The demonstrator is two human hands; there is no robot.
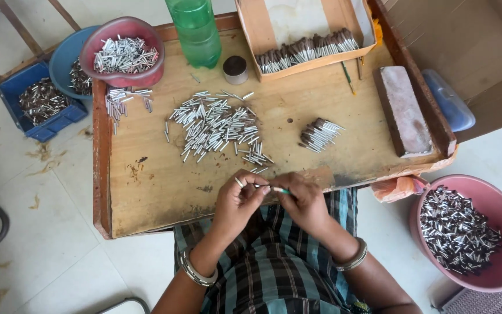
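Head view, lower centre | I see left hand (236,200) and right hand (304,200) pinching one small silver tube (265,187) at the wooden tray (146,192) near edge | loose tube pile (216,125) mid-tray (bare wood at tray's lower left).

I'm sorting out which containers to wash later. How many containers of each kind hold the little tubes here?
Pink bowls: 2, one at the table's far left corner, one on the floor at the right
Blue bowl: 1
Blue crate: 1
Cardboard tray: 1
Total: 5
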